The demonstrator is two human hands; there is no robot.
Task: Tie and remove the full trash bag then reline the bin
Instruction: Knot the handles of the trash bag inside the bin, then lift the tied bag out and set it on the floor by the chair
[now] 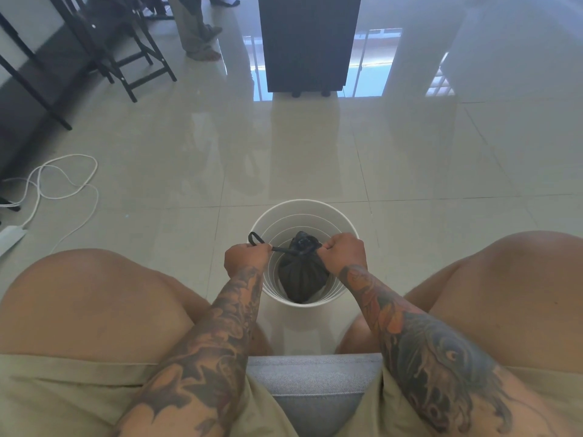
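Note:
A round white bin (277,217) stands on the tiled floor between my knees. A black trash bag (301,275) sits inside it, its top gathered into a knot. My left hand (246,258) is fisted over the bin's left rim and grips one twisted black end of the bag, whose loop sticks out past my knuckles. My right hand (344,250) is fisted over the right rim on the other end. The two ends are stretched taut between my fists across the knot.
I sit on a grey cushion (315,386). White cables (63,181) and a power strip lie on the floor at the left. Black chair legs (132,58) and another person's feet (202,42) are at the far left, a dark cabinet (309,42) straight ahead.

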